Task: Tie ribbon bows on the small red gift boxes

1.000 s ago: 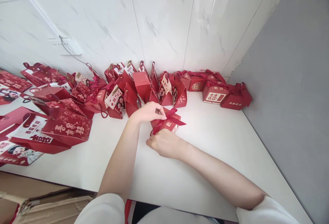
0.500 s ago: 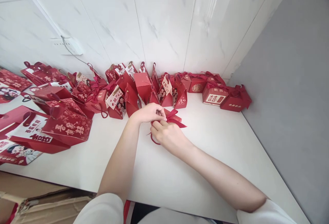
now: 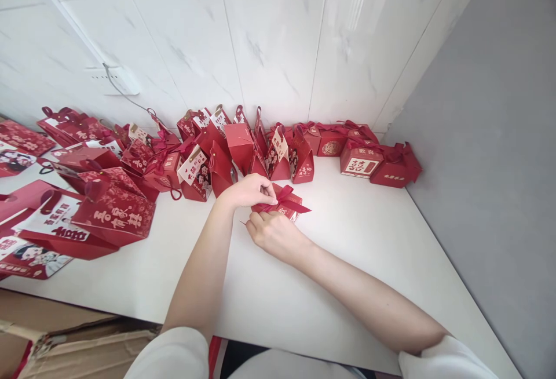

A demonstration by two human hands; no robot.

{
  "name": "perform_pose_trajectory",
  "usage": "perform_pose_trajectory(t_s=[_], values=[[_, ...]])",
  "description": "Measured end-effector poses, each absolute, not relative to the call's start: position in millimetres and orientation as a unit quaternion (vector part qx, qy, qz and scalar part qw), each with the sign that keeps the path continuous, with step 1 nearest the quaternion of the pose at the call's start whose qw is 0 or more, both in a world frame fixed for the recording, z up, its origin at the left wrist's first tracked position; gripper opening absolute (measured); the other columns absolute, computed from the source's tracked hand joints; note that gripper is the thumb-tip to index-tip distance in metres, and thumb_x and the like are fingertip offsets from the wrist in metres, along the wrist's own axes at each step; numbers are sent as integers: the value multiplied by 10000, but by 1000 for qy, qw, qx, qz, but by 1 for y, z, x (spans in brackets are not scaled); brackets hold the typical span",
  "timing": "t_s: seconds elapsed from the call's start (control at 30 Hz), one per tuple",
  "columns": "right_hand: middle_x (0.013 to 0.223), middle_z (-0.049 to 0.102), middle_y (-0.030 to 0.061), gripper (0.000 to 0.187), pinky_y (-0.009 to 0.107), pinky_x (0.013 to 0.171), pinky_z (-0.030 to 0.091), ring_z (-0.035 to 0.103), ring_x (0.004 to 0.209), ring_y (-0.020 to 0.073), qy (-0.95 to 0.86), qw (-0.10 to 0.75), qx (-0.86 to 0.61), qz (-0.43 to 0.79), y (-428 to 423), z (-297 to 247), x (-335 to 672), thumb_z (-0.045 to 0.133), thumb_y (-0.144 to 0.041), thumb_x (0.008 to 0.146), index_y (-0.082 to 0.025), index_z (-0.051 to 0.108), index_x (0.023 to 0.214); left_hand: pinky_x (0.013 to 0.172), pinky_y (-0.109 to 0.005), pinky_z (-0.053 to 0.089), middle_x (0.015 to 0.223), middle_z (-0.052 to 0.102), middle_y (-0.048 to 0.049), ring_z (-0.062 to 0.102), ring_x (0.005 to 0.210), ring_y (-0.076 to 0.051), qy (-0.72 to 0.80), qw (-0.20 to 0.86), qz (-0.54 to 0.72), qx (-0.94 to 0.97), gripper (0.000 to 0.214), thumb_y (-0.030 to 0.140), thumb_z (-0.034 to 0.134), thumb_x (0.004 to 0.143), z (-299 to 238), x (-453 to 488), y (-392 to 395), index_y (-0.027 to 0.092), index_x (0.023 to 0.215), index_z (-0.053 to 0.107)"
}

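Note:
A small red gift box (image 3: 289, 204) with a red ribbon (image 3: 290, 201) sits on the white table (image 3: 356, 240) in front of me. My left hand (image 3: 249, 190) pinches the ribbon at the box's left top. My right hand (image 3: 271, 234) is closed just below the box, gripping the ribbon's loose end. Most of the box's front is hidden by both hands.
Many red gift boxes and bags (image 3: 204, 159) crowd the back and left of the table along the tiled wall. Two closed ribboned boxes (image 3: 377, 161) stand at the back right near a grey wall (image 3: 490, 153). Cardboard (image 3: 65, 344) lies below the table's front edge.
My right hand has moved down and toward me from the box top, drawing the ribbon tight. The hanging ribbon loop seen half a second ago is gone. My left hand has stayed put.

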State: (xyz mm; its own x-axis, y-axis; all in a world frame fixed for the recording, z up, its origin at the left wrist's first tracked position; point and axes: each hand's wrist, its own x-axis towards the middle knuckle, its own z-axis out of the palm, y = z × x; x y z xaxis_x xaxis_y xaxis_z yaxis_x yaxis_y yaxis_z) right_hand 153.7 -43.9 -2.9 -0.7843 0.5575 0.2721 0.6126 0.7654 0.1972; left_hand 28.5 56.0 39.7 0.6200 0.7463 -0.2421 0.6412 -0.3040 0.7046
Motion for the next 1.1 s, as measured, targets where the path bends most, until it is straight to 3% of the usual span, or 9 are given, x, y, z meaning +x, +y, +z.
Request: perform_pose_trajectory(t_s=[0.27,0.37,0.47,0.6,0.77,0.97,1.1], values=[[780,628,66,215,323,596,385,578,632,183,-948,140,-272,-86,-39,-10,154,437,-19,899,-126,606,819,658,-258,473,827,712,-46,636,780,-174,426,398,56,810,169,294,668,711,43,30,55,149,787,710],[837,658,49,108,312,671,413,591,725,181,-938,205,-279,30,-40,10,167,540,-212,926,-159,624,884,634,-251,454,810,693,-28,612,738,-159,394,396,22,829,151,244,630,717,45,28,55,150,809,705],[939,676,34,184,276,723,427,595,808,155,-879,304,-323,177,-35,35,192,482,-320,966,-199,620,967,606,-249,425,755,668,-4,583,688,-150,362,395,-17,844,136,240,637,710,50,24,55,147,793,691],[914,659,30,356,296,798,433,588,864,167,-754,379,-422,331,-11,42,230,377,-432,986,-206,633,886,660,-248,442,838,684,-12,603,753,-150,357,422,-17,833,241,365,651,775,59,16,51,171,909,700],[1097,651,30,422,350,925,412,555,1053,211,-676,288,-455,503,19,19,251,428,-561,923,-222,678,912,809,-269,484,1014,706,-41,640,932,-167,370,464,21,804,281,367,644,813,73,3,45,199,1037,666],[862,681,17,418,365,813,455,595,854,221,-694,215,-437,530,18,13,242,534,-604,845,-220,699,852,790,-274,474,1108,666,-33,621,948,-176,404,406,36,819,313,461,625,821,86,-2,40,232,1028,684],[851,687,15,375,375,829,459,600,889,234,-713,214,-417,521,14,21,242,574,-592,829,-243,711,855,832,-279,443,1162,608,-25,581,1020,-188,392,359,17,847,282,472,652,792,84,11,36,264,971,718]])
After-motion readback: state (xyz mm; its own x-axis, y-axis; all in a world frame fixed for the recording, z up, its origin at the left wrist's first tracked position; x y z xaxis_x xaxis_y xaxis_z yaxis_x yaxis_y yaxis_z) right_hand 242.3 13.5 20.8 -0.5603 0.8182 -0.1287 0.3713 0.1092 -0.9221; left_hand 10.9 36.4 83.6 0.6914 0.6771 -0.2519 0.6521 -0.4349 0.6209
